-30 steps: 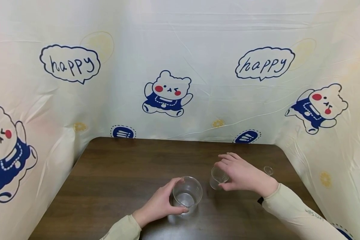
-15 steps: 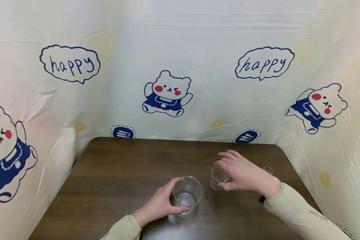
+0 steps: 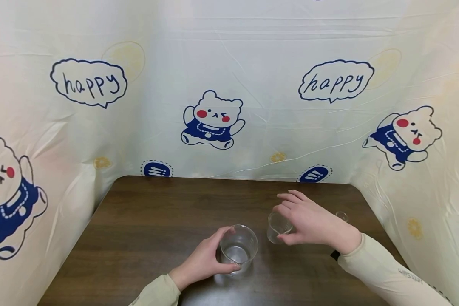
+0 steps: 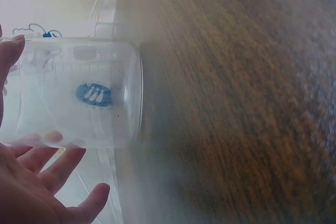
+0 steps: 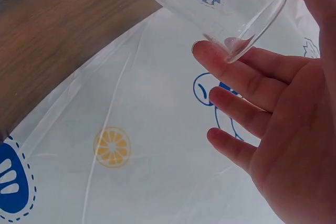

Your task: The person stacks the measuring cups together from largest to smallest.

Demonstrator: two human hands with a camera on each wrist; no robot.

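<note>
A larger clear glass beaker [image 3: 239,251] stands upright on the brown table. My left hand [image 3: 204,259] grips it from the left, thumb at the near side and fingers at the far side. The left wrist view shows this beaker [image 4: 86,93] side-on, with faint graduation marks. To its right, my right hand [image 3: 307,219] pinches a smaller clear beaker [image 3: 277,231] near the rim between thumb and index finger. In the right wrist view the smaller beaker [image 5: 231,11] has white print, and the other fingers [image 5: 239,114] are spread away from it.
A very small clear glass vessel [image 3: 341,216] stands at the table's right side, partly behind my right wrist. The wood-grain table [image 3: 145,225] reaches back to a pale printed curtain [image 3: 267,140], which also hangs on both sides.
My right wrist and forearm have shifted slightly to the right, while the fingers keep their pinch on the smaller beaker. The left hand and larger beaker look unmoved.
</note>
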